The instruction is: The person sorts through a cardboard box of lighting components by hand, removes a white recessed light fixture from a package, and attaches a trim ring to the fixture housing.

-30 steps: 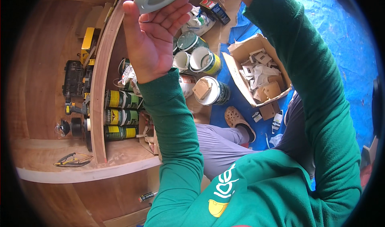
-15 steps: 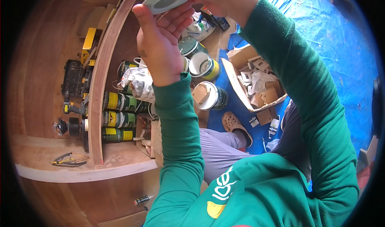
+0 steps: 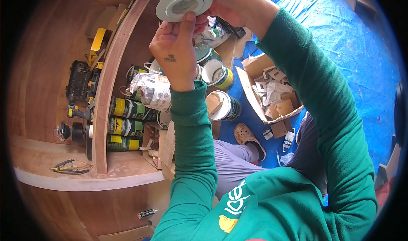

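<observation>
A round white downlight fitting (image 3: pixel 166 8) is held up at the top of the head view, its ringed face turned towards me. My left hand (image 3: pixel 177 56) grips its lower edge, the thumb pressed on the front rim and the fingers curled behind. From the right, my right hand (image 3: pixel 240 6) reaches to the back and side of the downlight and holds it there. Most of the right fingertips are hidden behind the fitting.
Left stands a wooden shelf unit (image 3: pixel 111 88) with paint tins (image 3: pixel 124 126), a cordless drill (image 3: pixel 76 112) and safety glasses (image 3: pixel 71 166). Below my hands are tubs (image 3: pixel 229 107) and a cardboard box (image 3: pixel 248 92) of scraps. A blue tarp (image 3: pixel 340 71) covers the floor.
The downlight has turned from a tilted view to face me and come slightly lower. My left hand has gone from spread fingers beneath it to a thumb-and-finger grip on its rim.
</observation>
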Motion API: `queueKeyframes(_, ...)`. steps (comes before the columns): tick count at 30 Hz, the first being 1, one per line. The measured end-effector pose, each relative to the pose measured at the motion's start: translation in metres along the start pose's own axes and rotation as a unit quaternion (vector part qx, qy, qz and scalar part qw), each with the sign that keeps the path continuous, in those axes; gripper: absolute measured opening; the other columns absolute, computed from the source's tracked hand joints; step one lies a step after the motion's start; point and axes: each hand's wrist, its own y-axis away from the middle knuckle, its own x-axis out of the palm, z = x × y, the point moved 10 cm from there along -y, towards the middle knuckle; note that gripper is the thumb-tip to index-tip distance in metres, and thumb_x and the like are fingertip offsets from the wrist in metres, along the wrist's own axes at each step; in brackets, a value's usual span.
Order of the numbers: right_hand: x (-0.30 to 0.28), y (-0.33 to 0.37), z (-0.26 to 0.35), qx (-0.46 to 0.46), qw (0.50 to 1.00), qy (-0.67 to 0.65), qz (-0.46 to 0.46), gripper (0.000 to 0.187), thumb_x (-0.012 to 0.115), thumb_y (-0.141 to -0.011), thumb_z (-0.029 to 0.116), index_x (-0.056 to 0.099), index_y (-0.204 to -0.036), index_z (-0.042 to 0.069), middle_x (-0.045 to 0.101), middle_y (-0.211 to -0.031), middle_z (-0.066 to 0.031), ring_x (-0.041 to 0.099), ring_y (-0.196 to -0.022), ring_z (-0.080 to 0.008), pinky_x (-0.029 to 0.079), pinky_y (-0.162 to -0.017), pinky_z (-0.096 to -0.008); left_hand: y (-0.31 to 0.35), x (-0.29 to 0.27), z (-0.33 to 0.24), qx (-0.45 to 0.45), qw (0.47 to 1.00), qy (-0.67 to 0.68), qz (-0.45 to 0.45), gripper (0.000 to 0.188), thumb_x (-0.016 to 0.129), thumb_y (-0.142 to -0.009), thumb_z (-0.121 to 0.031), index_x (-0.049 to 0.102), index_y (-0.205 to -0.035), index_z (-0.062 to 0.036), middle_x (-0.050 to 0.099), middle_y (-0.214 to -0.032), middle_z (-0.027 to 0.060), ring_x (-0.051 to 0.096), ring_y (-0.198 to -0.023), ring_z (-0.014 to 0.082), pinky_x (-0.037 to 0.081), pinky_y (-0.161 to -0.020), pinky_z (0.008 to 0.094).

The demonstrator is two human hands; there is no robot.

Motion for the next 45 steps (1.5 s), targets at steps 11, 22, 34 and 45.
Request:
queueKeyframes(11, 0.010, 0.003, 0.005, -0.056, 0.991, -0.013, 0.121, 0.036, 0.066, -0.096, 0.029, 0.073, -0.110, -0.003, 0.074, -0.097, -0.0124, 0.069, -0.082, -0.0167, 0.054, -0.073, -0.0302, 0.003, -0.002, -0.004, 0.053, 0.998, -0.009, -0.043, 0.023, 0.072, -0.096, -0.011, 0.067, -0.112, 0.0054, 0.076, -0.085, 0.0124, 0.073, -0.073, 0.0195, 0.060, -0.072, 0.0311)
queueKeyframes(22, 0.021, -0.010, 0.026, -0.282, 0.915, 0.267, 0.112, 0.023, 0.065, -0.095, 0.016, 0.076, -0.110, 0.003, 0.075, -0.096, -0.0122, 0.072, -0.082, -0.0195, 0.057, -0.075, -0.0331, 0.006, -0.002, 0.005, 0.048, 0.995, 0.002, -0.092, 0.019, 0.071, -0.094, -0.010, 0.067, -0.109, 0.0023, 0.074, -0.082, 0.0098, 0.070, -0.070, 0.0169, 0.058, -0.073, 0.0308)
queueKeyframes(34, 0.029, 0.010, 0.026, -0.105, 0.971, 0.071, 0.205, 0.042, 0.065, -0.101, 0.037, 0.074, -0.116, -0.001, 0.074, -0.092, -0.0089, 0.069, -0.073, -0.0138, 0.056, -0.065, -0.0276, 0.008, -0.004, -0.001, 0.099, 0.989, 0.039, -0.100, 0.022, 0.068, -0.100, -0.013, 0.062, -0.116, 0.0015, 0.074, -0.091, 0.0125, 0.072, -0.080, 0.0205, 0.061, -0.078, 0.0337)
queueKeyframes(45, 0.017, 0.002, 0.052, -0.364, 0.925, 0.066, 0.088, 0.037, 0.063, -0.100, 0.029, 0.070, -0.119, -0.002, 0.074, -0.105, -0.0137, 0.071, -0.090, -0.0193, 0.059, -0.079, -0.0323, -0.007, -0.015, -0.011, 0.025, 0.990, 0.102, -0.093, 0.024, 0.066, -0.102, -0.020, 0.063, -0.112, 0.0009, 0.074, -0.091, 0.0129, 0.073, -0.081, 0.0216, 0.060, -0.078, 0.0341)
